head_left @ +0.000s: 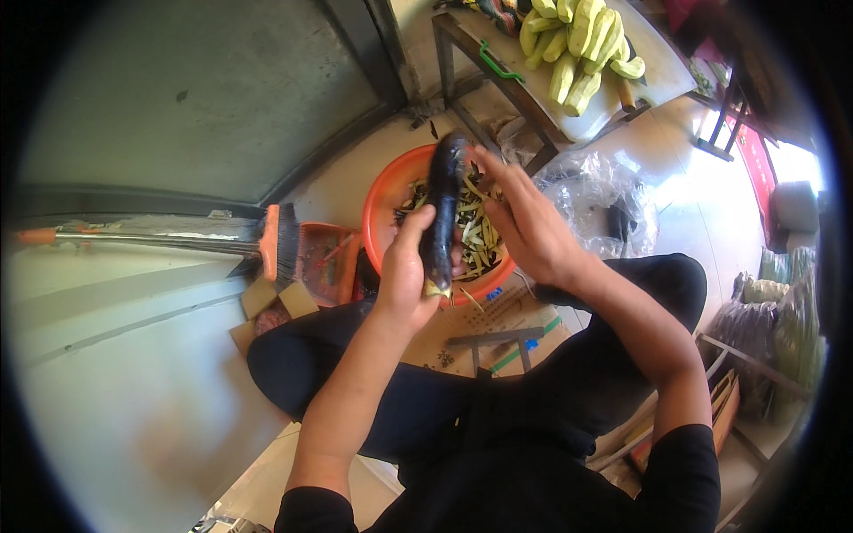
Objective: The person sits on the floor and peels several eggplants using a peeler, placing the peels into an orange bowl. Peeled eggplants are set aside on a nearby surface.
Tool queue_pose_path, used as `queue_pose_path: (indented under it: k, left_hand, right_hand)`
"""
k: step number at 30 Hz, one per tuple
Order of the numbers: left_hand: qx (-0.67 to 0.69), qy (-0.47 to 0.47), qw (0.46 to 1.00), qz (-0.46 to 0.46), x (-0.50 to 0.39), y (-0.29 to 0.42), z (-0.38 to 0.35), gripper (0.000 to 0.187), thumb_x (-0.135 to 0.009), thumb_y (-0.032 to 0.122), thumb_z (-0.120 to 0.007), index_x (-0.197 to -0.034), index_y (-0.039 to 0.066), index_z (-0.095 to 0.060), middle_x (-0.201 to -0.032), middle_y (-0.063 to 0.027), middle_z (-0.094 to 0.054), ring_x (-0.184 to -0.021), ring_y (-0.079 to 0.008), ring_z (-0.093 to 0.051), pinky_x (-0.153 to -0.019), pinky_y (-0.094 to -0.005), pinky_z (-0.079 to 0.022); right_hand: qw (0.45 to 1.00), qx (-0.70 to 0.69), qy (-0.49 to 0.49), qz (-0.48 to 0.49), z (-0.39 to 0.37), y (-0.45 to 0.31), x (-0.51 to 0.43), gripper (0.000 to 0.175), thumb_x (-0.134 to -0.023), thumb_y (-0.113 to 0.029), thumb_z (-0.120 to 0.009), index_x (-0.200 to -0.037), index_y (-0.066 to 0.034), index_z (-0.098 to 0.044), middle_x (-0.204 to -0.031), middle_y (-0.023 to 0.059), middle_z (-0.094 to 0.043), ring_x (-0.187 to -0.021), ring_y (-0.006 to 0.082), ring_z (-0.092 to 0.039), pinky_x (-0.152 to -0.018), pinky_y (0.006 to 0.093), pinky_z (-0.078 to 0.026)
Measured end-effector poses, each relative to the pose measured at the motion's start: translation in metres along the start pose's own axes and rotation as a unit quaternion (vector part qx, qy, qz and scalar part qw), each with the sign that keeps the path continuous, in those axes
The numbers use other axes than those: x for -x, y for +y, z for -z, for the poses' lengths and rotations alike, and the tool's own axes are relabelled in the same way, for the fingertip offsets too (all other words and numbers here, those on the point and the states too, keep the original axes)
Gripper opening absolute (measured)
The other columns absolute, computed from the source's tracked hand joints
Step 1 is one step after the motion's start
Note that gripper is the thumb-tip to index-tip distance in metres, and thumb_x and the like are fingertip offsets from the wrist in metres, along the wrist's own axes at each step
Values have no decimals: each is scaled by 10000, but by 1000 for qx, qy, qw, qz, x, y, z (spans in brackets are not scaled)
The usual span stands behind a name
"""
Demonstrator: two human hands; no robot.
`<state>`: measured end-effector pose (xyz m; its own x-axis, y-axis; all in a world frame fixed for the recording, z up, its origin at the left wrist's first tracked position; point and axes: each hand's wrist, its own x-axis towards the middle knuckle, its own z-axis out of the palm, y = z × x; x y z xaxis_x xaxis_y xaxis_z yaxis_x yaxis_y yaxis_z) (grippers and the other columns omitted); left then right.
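Note:
A long dark purple eggplant [442, 213] is gripped by my left hand [410, 266], with its cut, pale end towards me. It is held above an orange plastic basin [388, 193] on the floor. My right hand [526, 213] is raised just right of the eggplant, fingers extended and slightly blurred; I cannot tell whether a peeler is in it. Dark and pale strips of peel [480, 243] lie in the basin. Peeled pale green eggplants [593, 40] are piled on a low table [533, 100] at the upper right, beside a wooden handle [625, 95].
A broom [268, 243] and a red dustpan [326, 260] are left of the basin. Clear plastic bags [600, 200] lie to the right, and flattened cardboard [460, 340] is between my legs. A green hook-shaped thing [496, 64] is at the table's edge. Filled bags [753, 333] stand far right.

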<state>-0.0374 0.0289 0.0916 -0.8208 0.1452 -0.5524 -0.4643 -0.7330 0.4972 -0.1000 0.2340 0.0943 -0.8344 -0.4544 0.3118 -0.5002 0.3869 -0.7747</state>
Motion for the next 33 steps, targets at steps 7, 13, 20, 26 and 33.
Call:
queue_pose_path:
  k: [7,13,20,26,33]
  left_hand:
    - [47,55,996,-59,-9,1,16,333,-1136,395,-540,-1201,82,-635,-943,-75,-707,-779,-166,-672,-651,-322,-542]
    - [82,66,993,-62,-6,-15,20,344,-1178,419,-466,-1234,118,-624,-940,-59,-689,-767,-154,-658,-652,-308,-512]
    - [134,13,991,11,41,-54,31,343,-1193,395,-420,-1159,102,-595,-940,-66,-627,-733,-189,-568,-646,-348,-445]
    - [163,34,986,31,88,-89,53,390,-1195,406,-427,-1223,69,-620,-973,-83,-632,-733,-173,-541,-641,-332,-440]
    - [174,143,974,-8,77,-92,83,382,-1184,411,-493,-1172,75,-673,-996,-90,-695,-772,-202,-618,-666,-355,-496]
  right_hand:
    - [978,50,-166,119,1,-25,25,576,-958,-90,-694,-1530,-131,-638,-902,75,-606,-772,284,-711,-642,408,-580]
    - [975,44,-164,141,-2,-15,26,593,-935,-85,-727,-1522,-131,-656,-872,70,-583,-731,270,-679,-621,405,-562]
    - [975,102,-145,133,-17,17,17,715,-862,-43,-720,-1557,-195,-653,-902,80,-597,-741,287,-667,-630,418,-553]
    - [918,255,-304,-2,-53,79,29,551,-964,-61,-608,-1495,-192,-675,-1044,82,-722,-902,333,-768,-704,461,-599]
    - [922,210,-305,-110,-59,73,60,434,-1028,-123,-621,-1459,-136,-680,-1071,152,-784,-943,405,-769,-790,514,-606]
